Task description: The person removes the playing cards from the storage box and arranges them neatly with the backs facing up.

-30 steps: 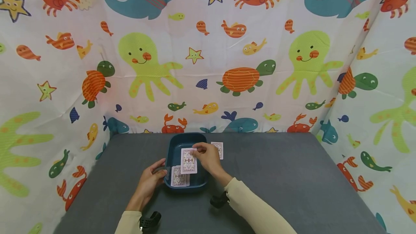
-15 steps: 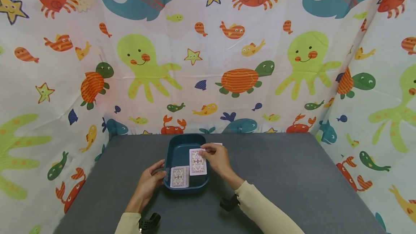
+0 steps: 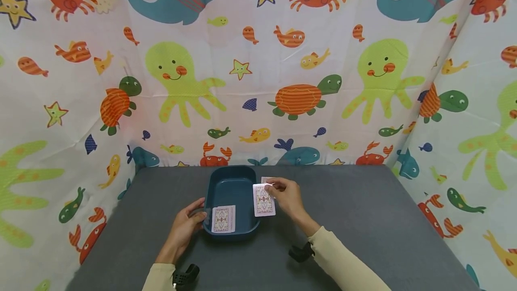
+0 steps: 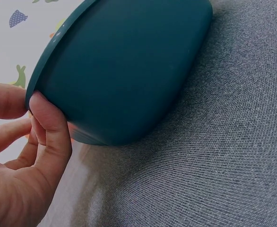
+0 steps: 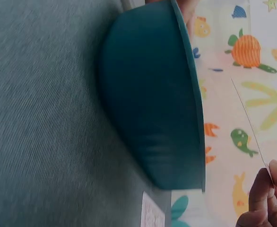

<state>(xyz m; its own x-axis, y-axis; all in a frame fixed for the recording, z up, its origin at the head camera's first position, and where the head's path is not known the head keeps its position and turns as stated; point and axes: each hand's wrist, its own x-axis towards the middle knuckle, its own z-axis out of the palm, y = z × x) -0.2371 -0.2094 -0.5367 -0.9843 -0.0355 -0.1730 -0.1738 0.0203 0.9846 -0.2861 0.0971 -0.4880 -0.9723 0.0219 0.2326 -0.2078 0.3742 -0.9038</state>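
My left hand (image 3: 187,223) pinches the left rim of a dark teal plastic tray (image 3: 233,187); in the left wrist view thumb and fingers (image 4: 48,113) grip that rim. Inside the tray's near left corner lies a small stack of playing cards (image 3: 223,219), patterned backs up. One playing card (image 3: 264,202) is pinched at its top right corner by my right hand (image 3: 290,197), above the tray's right edge. The right wrist view shows this card edge-on as a thin line (image 5: 250,120). Another playing card (image 3: 265,179) lies on the table behind it, partly hidden.
The tray stands on a grey cloth-covered table (image 3: 347,223). A white curtain (image 3: 258,57) printed with sea animals hangs behind and along both sides. Dark wrist straps (image 3: 186,275) sit below both hands.
My right hand has carried its playing card rightward, from above the tray's middle to its right edge, uncovering the stack. The left hand stays at the rim.
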